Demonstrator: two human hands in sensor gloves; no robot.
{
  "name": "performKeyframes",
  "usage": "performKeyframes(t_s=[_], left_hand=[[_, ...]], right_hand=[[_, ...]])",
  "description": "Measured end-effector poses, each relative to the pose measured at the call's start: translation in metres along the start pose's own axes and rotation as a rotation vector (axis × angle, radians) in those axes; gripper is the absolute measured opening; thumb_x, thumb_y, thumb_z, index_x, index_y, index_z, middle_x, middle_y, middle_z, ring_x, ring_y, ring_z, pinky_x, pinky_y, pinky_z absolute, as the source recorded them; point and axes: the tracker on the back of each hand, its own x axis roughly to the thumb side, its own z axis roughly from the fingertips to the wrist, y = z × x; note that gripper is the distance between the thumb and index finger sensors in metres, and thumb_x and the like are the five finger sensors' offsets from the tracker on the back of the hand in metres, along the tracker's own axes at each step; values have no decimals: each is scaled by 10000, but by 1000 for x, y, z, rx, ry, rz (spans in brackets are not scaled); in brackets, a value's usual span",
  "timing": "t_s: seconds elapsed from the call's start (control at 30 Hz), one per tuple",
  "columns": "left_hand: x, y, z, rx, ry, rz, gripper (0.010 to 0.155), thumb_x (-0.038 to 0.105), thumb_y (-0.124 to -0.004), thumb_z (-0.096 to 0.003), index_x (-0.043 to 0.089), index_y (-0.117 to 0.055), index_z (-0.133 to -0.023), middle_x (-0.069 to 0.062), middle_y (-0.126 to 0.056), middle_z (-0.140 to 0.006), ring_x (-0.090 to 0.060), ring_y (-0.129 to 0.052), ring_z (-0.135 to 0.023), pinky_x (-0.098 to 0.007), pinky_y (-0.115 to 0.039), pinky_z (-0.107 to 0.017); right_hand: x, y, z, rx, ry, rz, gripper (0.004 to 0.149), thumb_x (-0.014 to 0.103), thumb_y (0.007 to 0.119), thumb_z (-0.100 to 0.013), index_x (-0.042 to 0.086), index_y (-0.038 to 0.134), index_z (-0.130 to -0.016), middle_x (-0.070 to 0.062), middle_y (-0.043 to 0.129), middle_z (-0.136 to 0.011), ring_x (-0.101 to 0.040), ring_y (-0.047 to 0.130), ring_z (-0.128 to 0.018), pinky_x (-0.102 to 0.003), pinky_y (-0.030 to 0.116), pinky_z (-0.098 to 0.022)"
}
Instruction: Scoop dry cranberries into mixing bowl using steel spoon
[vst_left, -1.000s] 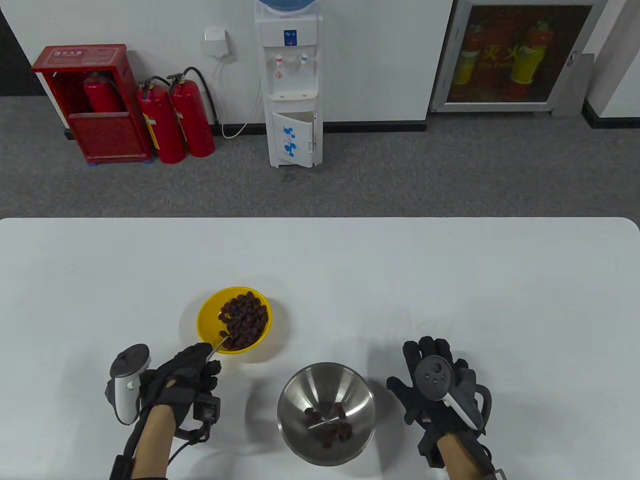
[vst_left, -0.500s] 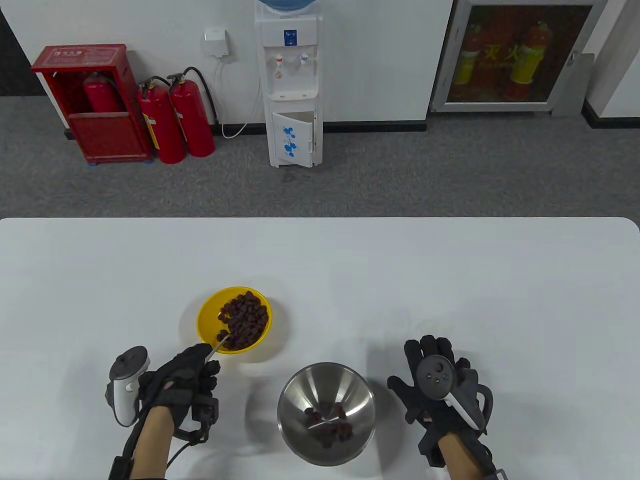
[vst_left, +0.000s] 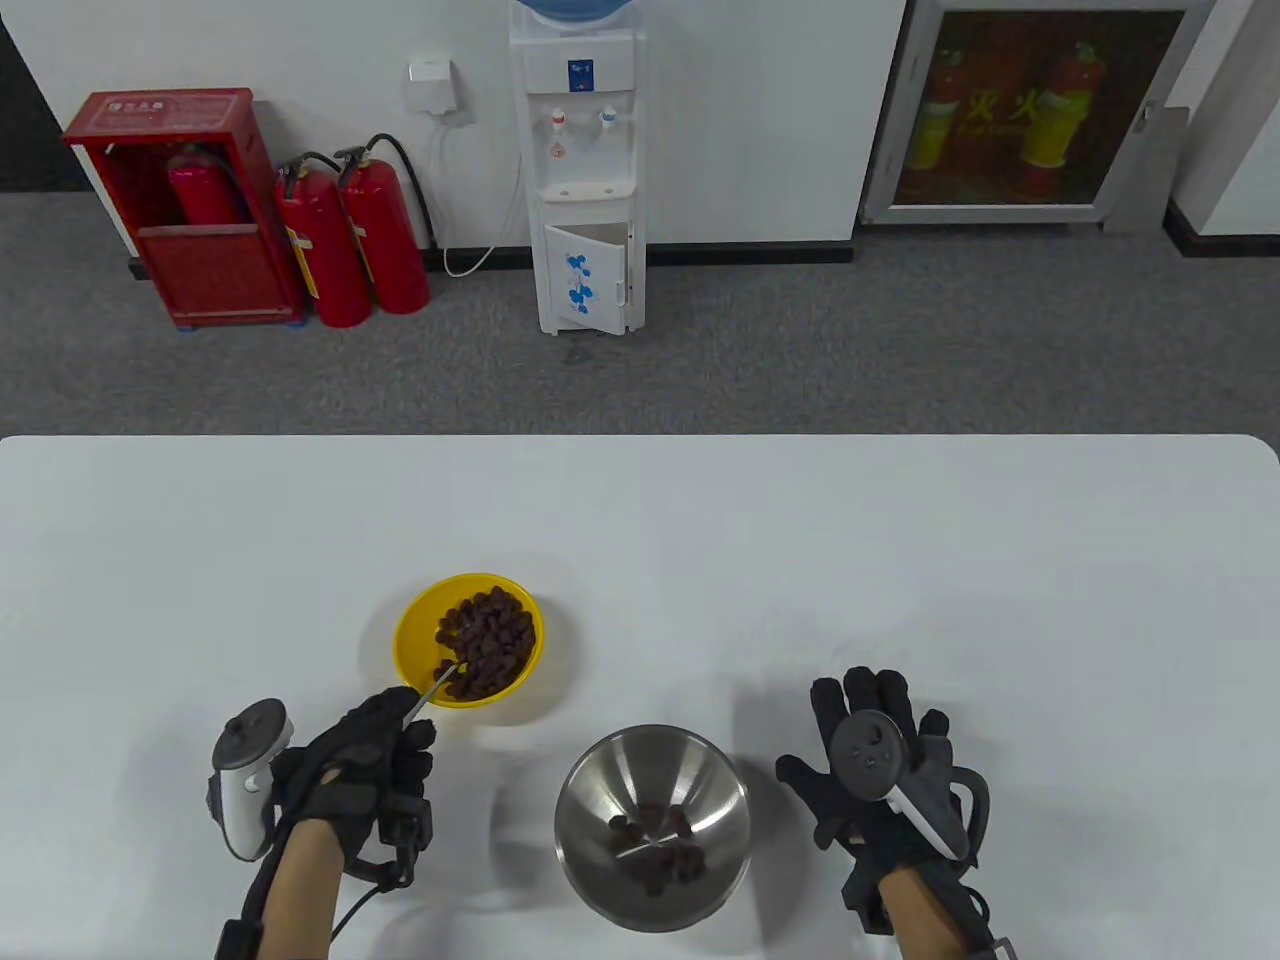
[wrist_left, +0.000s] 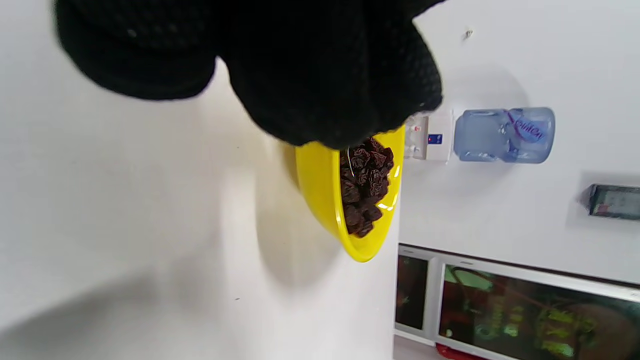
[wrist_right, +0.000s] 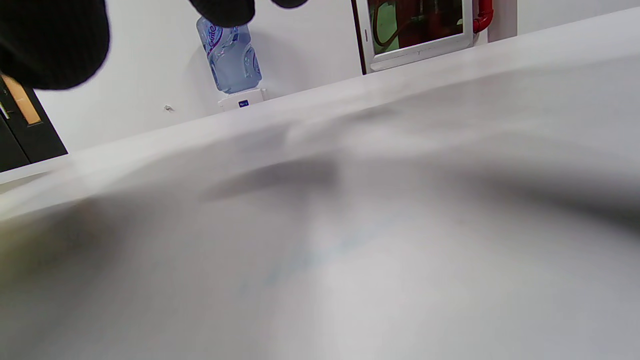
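A yellow bowl (vst_left: 415, 625) holds a heap of dry cranberries (vst_left: 490, 640); it also shows in the left wrist view (wrist_left: 320, 185) with the cranberries (wrist_left: 367, 185). My left hand (vst_left: 375, 745) grips the steel spoon (vst_left: 437, 685) by its handle, with the spoon's end down in the cranberries at the bowl's near edge. The steel mixing bowl (vst_left: 600, 790) sits near the front, with some cranberries (vst_left: 655, 850) in its bottom. My right hand (vst_left: 870, 760) lies open and flat on the table to the right of the mixing bowl, holding nothing.
The white table (vst_left: 900, 560) stretches wide behind and beside both bowls. Its far edge runs across the middle of the table view. Beyond it stand a water dispenser (vst_left: 580, 170) and fire extinguishers (vst_left: 350, 240) on the floor.
My left hand has drawn slightly back and left, and the spoon has shifted a little in the cranberries. My right hand has crept slightly forward on the table.
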Motion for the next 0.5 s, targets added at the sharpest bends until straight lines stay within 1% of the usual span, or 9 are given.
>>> performKeyframes(t_s=[0.07,0.2,0.5], left_hand=[[1,2,4,15,-19,20,496,335,-647,-499,156,-651,-961,40,-996,-567,-148,-1023,-253,-410,-900,-309],[1,3,14,15,-51,-1,494,336,-644,-499,161,-648,-960,41,-992,-568,-147,-1020,-254,-410,-897,-310],[-4,6,23,10,-55,9,496,334,-645,-498,154,-648,-960,36,-993,-564,-152,-1018,-247,-414,-896,-303]], right_hand=[[0,0,0,-2,-2,1,859,732,712,-375,385,334,-1065,67,142,-1142,-238,95,-1101,-671,159,-729],[0,1,0,1,-5,-1,860,733,711,-375,385,333,-1065,67,144,-1142,-238,97,-1100,-671,161,-728],[1,1,0,-2,-7,6,859,734,710,-375,385,333,-1064,66,145,-1142,-241,97,-1100,-671,163,-728]])
